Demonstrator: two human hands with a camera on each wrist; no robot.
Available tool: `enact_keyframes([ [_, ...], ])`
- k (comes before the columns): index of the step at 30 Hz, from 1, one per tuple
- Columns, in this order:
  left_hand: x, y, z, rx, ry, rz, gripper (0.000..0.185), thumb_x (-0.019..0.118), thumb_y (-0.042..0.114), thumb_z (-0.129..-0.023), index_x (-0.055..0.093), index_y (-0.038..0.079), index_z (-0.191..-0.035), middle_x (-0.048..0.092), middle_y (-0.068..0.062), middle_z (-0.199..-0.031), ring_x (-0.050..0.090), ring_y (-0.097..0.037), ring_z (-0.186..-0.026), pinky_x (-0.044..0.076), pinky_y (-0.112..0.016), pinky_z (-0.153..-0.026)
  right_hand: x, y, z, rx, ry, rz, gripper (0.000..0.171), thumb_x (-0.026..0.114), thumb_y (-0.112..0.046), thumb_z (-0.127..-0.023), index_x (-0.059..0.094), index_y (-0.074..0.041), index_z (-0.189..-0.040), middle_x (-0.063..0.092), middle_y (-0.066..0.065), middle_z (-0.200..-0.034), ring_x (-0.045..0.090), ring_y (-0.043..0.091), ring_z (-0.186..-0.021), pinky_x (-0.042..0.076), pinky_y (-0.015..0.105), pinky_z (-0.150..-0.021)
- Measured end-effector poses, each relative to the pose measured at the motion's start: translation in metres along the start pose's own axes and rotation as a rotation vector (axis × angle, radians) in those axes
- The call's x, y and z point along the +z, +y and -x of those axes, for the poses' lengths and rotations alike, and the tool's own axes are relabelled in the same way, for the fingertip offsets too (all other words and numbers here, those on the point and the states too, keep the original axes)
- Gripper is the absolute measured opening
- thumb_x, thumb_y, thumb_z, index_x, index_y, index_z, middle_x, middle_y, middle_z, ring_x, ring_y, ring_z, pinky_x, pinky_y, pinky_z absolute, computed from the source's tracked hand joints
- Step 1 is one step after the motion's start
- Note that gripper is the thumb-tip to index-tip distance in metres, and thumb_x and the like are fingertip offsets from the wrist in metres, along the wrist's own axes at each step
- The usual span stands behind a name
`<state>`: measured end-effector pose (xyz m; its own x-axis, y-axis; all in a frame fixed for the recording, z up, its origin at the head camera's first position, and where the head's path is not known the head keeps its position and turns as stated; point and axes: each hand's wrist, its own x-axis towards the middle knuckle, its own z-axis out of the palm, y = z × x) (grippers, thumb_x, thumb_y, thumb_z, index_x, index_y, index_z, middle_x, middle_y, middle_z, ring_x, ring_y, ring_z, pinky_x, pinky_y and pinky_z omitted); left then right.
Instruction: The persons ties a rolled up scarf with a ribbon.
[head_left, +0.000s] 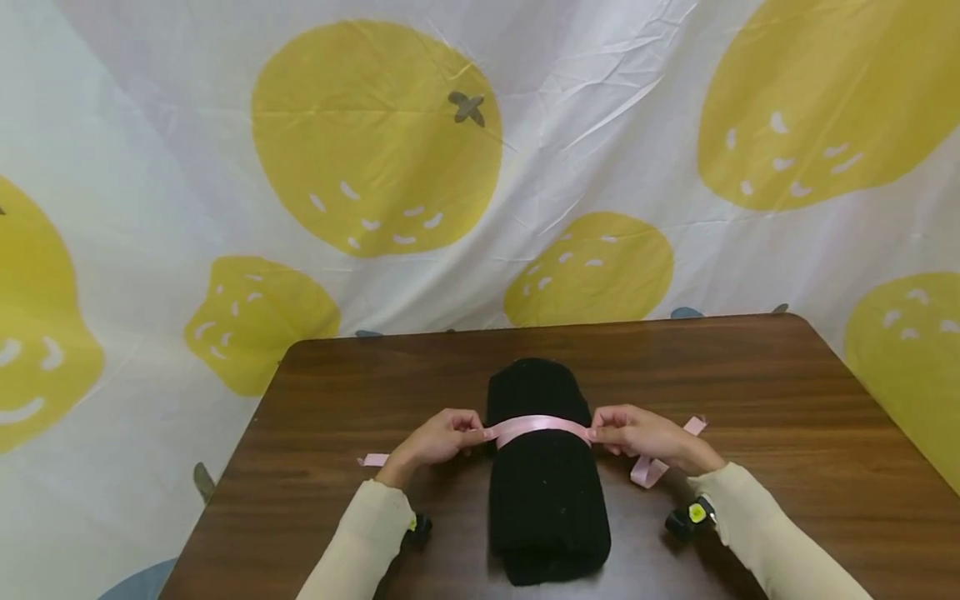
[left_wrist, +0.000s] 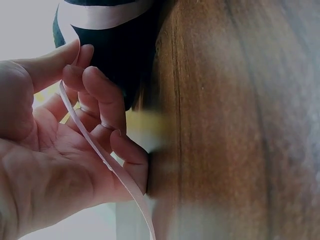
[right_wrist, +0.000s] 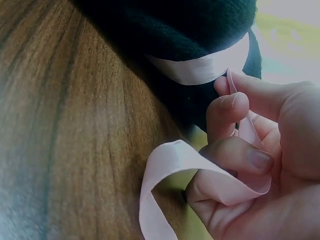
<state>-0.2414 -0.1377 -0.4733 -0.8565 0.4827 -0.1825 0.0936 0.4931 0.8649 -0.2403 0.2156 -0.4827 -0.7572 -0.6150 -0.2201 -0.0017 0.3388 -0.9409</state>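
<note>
Head view: a rolled black cloth [head_left: 546, 471] lies lengthwise near the front middle of the brown wooden counter [head_left: 787, 400], with a pink ribbon [head_left: 536, 427] drawn across its upper face, about a third of the way down from the far end. The left hand [head_left: 435, 440] is just beside the roll's left flank and the right hand [head_left: 637, 433] just beside its right flank. Left grip: thumb and curled fingers [left_wrist: 102, 97] pinch the ribbon close to the cloth, and the free length runs across the palm and off toward the wrist; its end lies flat on the counter to the left. Right grip: thumb and forefinger [right_wrist: 227, 112] pinch the ribbon where it leaves the cloth, and the slack folds into a loop round the lower curled fingers, then trails down to the counter. Both forearms wear cream sleeves [head_left: 765, 525]. Behind the counter hangs a white backdrop [head_left: 600, 125] printed with yellow fruit shapes
</note>
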Motion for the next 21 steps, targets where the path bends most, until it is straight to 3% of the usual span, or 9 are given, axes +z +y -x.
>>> enact_keyframes([
  [14, 0.000, 0.002, -0.002, -0.010, 0.022, 0.024, 0.027, 0.068, 0.029, -0.094, 0.070, 0.003, -0.086, 0.063, -0.011, -0.082, 0.055, -0.020, -0.074, 0.045, -0.031, -0.069, 0.001, -0.009, -0.001, 0.004, 0.048, 0.024, 0.025, 0.061, -0.020, -0.098, 0.063, 0.005, -0.097, 0.046, 0.001, -0.068, 0.042, 0.012, -0.057, 0.034, 0.023, -0.053],
  [21, 0.002, 0.004, -0.002, -0.015, 0.064, -0.009, 0.027, 0.069, 0.030, -0.093, 0.071, 0.005, -0.084, 0.059, -0.003, -0.074, 0.052, -0.016, -0.070, 0.044, -0.030, -0.065, 0.002, -0.011, 0.000, 0.012, 0.072, 0.048, 0.020, 0.063, -0.019, -0.097, 0.066, 0.002, -0.096, 0.048, 0.001, -0.069, 0.043, 0.013, -0.058, 0.036, 0.023, -0.053],
])
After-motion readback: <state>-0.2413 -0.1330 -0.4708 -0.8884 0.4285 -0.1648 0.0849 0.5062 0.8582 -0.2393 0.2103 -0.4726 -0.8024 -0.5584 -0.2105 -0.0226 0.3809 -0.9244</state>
